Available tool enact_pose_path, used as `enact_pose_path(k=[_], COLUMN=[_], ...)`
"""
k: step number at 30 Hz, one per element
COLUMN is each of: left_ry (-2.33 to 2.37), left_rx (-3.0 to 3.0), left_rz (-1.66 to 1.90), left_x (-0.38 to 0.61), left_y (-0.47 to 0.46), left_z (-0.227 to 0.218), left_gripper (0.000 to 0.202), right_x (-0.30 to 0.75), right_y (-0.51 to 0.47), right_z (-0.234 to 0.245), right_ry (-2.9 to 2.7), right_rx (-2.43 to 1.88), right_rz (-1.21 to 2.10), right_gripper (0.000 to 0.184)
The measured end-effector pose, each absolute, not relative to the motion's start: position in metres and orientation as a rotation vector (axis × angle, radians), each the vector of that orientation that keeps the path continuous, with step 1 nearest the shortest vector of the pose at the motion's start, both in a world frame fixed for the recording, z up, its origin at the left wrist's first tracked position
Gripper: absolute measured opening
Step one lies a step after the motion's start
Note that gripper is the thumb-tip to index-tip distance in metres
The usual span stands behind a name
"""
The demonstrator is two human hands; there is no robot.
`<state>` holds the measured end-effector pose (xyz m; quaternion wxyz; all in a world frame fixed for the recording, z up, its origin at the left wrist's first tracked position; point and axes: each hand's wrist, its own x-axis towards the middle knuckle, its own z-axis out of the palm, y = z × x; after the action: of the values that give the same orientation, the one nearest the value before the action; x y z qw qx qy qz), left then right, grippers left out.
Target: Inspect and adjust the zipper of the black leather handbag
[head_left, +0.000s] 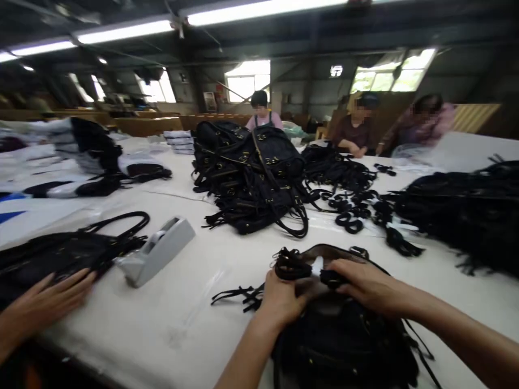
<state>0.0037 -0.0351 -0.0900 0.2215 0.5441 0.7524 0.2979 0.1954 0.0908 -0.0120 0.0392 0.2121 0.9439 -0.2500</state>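
Observation:
A black handbag (344, 346) lies at the near edge of the white table (194, 324), its brown-lined mouth facing away from me. My left hand (279, 302) is closed on a bundled black strap (292, 266) just over the bag's mouth. My right hand (365, 286) pinches the other end of the same bundle, where a small white piece (317, 265) shows between the hands. Loose black strap ends (239, 296) trail on the table left of my left hand.
A grey tape dispenser (156, 249) stands to the left, beside a flat black bag (65, 254) under another person's hand (48, 302). A heap of black bags (251, 173), loose coiled straps (352, 208) and a second dark pile (466, 210) lie beyond. Three people work at the far side.

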Motion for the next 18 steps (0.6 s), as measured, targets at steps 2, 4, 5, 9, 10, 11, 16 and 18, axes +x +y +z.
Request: enact_pose_path(k=[2, 4, 5, 9, 10, 11, 16, 18], left_ry=[2.037, 1.929, 1.872, 1.753, 1.762, 1.784, 2.014, 2.044], left_rx=[1.538, 1.529, 1.504, 1.459, 1.468, 1.487, 1.837, 1.964], left_rz=[0.810, 0.862, 0.905, 0.949, 0.919, 0.886, 0.729, 0.666], left_x=[0.002, 0.002, 0.002, 0.004, 0.004, 0.005, 0.014, 0.018], left_y=[-0.046, -0.058, -0.064, -0.077, -0.077, -0.075, -0.055, -0.045], left_z=[-0.087, -0.085, -0.085, -0.085, -0.085, -0.085, -0.070, -0.059], left_gripper=[0.064, 0.065, 0.065, 0.075, 0.075, 0.072, 0.041, 0.038], right_x=[0.188, 0.189, 0.191, 0.194, 0.192, 0.190, 0.177, 0.177], right_y=[0.086, 0.083, 0.082, 0.075, 0.074, 0.074, 0.077, 0.080], right_z=[-0.003, 0.004, 0.005, -0.010, -0.016, -0.024, -0.042, -0.038], right_ry=[2.764, 2.641, 2.585, 2.387, 2.351, 2.336, 2.265, 2.266], right_rx=[0.580, 0.495, 0.478, 0.511, 0.510, 0.507, 0.455, 0.433], right_rz=[-0.926, -1.056, -1.066, -0.883, -0.841, -0.800, -0.436, -0.372], right_gripper=[0.038, 0.043, 0.043, 0.038, 0.036, 0.035, 0.036, 0.041])
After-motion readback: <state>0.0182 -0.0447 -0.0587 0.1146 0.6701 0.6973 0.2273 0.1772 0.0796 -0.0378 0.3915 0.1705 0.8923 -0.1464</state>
